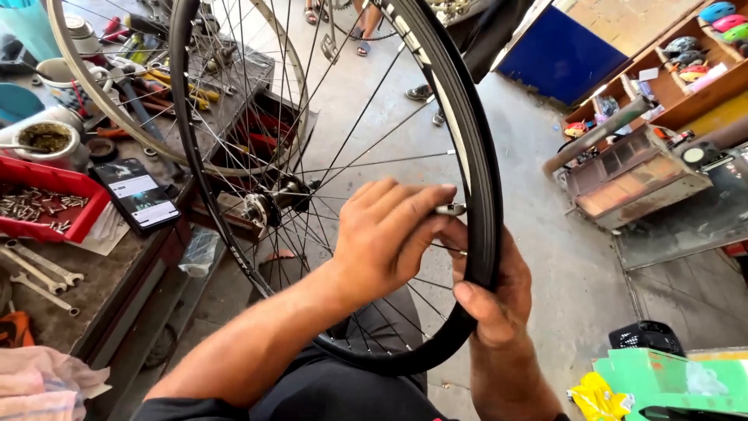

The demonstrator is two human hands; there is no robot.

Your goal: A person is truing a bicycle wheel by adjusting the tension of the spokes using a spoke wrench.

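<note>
Left hand (386, 238) pinches small metal tool (450, 209); right hand (491, 292) grips wheel rim (475, 171).

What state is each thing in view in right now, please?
black bicycle wheel: upright, gripped at the rim.
left hand: pinching a small metal tool at the rim.
right hand: wrapped around the rim.
phone: flat on the bench, screen lit.
red tray: holding screws.

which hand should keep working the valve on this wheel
Left, probably. The left hand already has its fingertips pinching the valve inside the rim. The right hand is wrapped around the tire's outer edge, steadying the wheel, so it looks busy.
</note>
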